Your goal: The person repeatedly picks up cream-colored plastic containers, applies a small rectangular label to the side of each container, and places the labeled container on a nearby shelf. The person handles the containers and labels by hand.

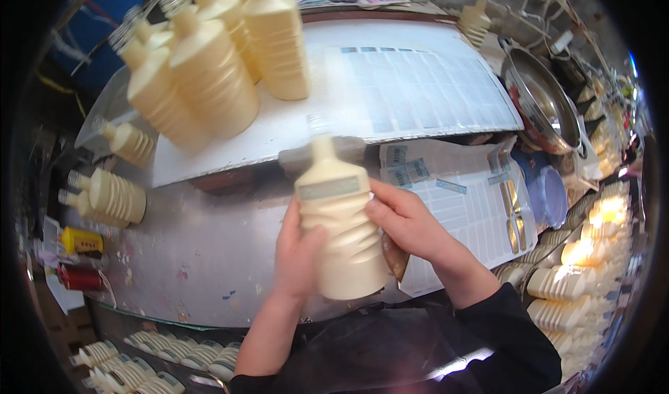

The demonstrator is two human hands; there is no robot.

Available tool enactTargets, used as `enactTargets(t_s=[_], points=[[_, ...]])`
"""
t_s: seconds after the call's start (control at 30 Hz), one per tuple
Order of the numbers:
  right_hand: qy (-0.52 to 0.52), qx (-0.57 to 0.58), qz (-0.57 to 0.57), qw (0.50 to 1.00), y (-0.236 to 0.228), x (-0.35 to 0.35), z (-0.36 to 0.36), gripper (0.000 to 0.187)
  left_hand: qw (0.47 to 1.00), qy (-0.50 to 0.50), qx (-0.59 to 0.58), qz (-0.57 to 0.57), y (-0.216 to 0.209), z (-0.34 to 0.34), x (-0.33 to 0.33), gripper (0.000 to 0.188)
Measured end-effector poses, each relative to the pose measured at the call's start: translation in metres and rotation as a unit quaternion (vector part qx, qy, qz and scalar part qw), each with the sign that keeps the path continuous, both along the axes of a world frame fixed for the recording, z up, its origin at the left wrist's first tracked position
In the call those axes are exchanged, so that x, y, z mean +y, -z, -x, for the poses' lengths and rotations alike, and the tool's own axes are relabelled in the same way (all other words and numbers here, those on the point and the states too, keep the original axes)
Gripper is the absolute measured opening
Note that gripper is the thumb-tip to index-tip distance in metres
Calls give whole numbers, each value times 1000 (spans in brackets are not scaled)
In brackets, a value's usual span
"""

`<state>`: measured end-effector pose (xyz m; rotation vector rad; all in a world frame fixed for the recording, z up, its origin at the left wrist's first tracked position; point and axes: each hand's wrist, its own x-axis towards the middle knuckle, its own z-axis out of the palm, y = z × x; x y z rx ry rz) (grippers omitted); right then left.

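Note:
Between my two hands is a cream-coloured bottle (354,275) with a ribbed middle and a narrow clear-threaded neck, tilted with its neck pointing away from me. Across its shoulder lies a greyish-green strip label (329,187). My left hand (295,251) wraps its left side, the fingers slightly blurred. On the other side, my right hand (411,216) grips near the label's right end, thumb on the front. A brown pointed object (395,258) shows under my right hand; its kind is unclear. Behind the neck sits a dark grey lump (296,160).
Several cream bottles (209,66) stand on a raised white board (327,101), beside a label sheet (425,87). Another label sheet (460,213) lies lower right. A metal pan (547,97) and a purple basin (550,195) stand right. Rows of bottles (564,282) fill the right side.

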<state>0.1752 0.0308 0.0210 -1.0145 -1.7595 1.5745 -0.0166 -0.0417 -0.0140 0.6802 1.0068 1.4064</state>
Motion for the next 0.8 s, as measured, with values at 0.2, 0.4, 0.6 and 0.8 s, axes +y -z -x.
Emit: enactTargets(t_s=[0.2, 0.4, 0.6, 0.8], points=[[21, -48, 41, 998, -21, -6, 5, 46, 999, 12, -51, 1, 9, 1, 2, 68], [35, -31, -41, 998, -4, -6, 3, 46, 998, 15, -58, -7, 12, 3, 0, 68], [33, 1, 56, 998, 28, 18, -12, 49, 983, -30, 182, 10, -17, -16, 1, 70], [94, 71, 89, 989, 26, 33, -2, 40, 989, -116, 91, 7, -15, 0, 17, 54]])
